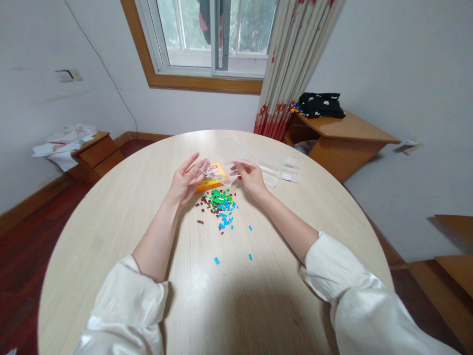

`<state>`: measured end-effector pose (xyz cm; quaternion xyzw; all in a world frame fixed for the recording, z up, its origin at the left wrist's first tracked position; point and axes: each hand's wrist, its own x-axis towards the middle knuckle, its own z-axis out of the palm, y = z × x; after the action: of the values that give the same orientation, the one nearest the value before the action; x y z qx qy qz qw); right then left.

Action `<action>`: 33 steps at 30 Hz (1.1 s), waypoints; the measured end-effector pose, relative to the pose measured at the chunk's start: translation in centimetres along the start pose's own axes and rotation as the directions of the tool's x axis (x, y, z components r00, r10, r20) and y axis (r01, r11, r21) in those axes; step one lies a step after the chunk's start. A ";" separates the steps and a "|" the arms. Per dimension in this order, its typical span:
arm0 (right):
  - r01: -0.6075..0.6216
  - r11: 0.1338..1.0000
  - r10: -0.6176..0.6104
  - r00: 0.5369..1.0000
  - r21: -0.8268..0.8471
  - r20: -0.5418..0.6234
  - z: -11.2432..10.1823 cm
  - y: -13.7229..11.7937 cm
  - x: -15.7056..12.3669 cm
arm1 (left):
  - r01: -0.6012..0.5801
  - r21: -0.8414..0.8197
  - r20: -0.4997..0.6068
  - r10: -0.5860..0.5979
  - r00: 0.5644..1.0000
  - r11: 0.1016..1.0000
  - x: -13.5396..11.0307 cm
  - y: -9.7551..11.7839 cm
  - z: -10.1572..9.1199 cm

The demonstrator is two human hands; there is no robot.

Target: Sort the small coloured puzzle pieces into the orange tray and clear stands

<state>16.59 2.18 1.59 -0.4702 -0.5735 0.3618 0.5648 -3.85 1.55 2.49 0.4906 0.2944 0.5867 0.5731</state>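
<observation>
Between my hands is a clear plastic box [229,180], held tilted over the far middle of the table; its see-through edges are hard to make out. My left hand [185,181] grips its left side, with the index finger stretched out. My right hand [252,178] pinches its right side between thumb and fingers. Just below lies a loose pile of small building bricks, with green bricks [219,197], blue bricks [226,217] and brown bricks [200,222]. A yellow-orange packet [207,186] with printing shows behind and through the plastic.
More clear plastic trays [271,176] stand right of my right hand on the round wooden table [111,236]. A few stray blue bricks [217,261] lie nearer me. Beyond the table are a wooden cabinet [351,129] with dark cloth, a curtain [284,64] and a small drawer unit [96,155].
</observation>
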 end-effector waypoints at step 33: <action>-0.118 0.990 0.117 0.993 -0.075 -0.012 1.3 0.1 3.1 | 0.369 0.875 -0.442 0.208 0.872 0.313 0.1 1.0 -8.0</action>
<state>15.56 5.29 2.32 -0.5258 -0.5559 0.3705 0.5265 -11.52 3.16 0.70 0.5528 0.7370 0.3721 0.1135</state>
